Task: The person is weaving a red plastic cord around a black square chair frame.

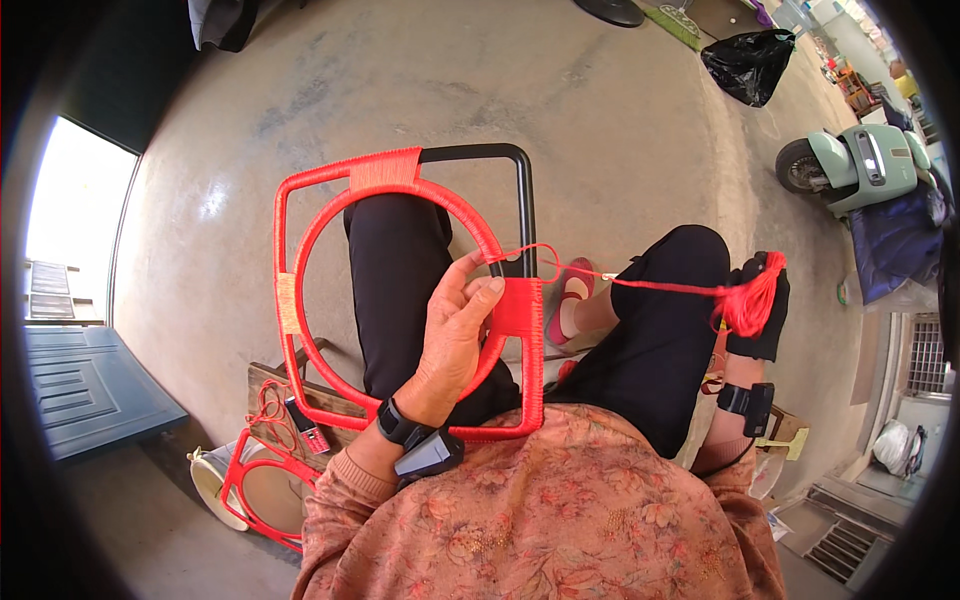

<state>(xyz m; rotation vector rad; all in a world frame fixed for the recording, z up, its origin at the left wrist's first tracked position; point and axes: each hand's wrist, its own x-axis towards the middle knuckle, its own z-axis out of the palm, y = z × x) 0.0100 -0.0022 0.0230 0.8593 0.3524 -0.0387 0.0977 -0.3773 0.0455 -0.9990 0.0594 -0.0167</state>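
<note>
A square metal frame with a ring inside it [284, 220] rests across my lap, mostly wound in red cord. Its far right corner is bare black tube [526, 190], and a short dark stretch of the ring shows at my fingertips. My left hand [452, 335] pinches the ring at its right side, beside the wound red joint. Out to the right, my right hand [762, 325], in a black glove, grips a bundle of red cord [750, 302]. A strand runs from the bundle over my knee to the ring, with a small loop near the frame.
A second red-wound frame [238, 485] lies at lower left by loose red cord [268, 405] and a white bucket [212, 485]. A green scooter [865, 165] stands at right. A black plastic bag [750, 65] and a broom [675, 25] are on the far floor.
</note>
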